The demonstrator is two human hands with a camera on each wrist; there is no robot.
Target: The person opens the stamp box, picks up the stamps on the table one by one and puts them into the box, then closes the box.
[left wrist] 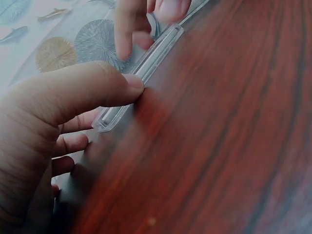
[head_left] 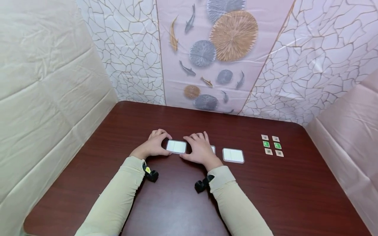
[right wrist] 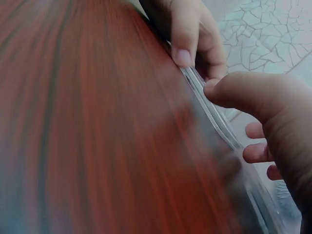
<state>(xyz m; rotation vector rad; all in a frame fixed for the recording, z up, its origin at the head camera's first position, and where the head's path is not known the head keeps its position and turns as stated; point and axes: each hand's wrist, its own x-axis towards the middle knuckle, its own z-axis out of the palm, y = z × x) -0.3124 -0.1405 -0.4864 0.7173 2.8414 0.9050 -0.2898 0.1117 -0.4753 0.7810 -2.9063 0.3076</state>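
Crosswise between hands (head_left: pixel 154 144) (head_left: pixel 199 149), clear-edged case (head_left: pixel 176 146), long axis left-to-right.

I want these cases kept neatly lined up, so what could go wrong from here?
The left hand and right hand hold the thin left case at its ends, so uneven pressure might twist it. In the head view, the right hand also hides part of the middle case, so a sideways move could bump it.
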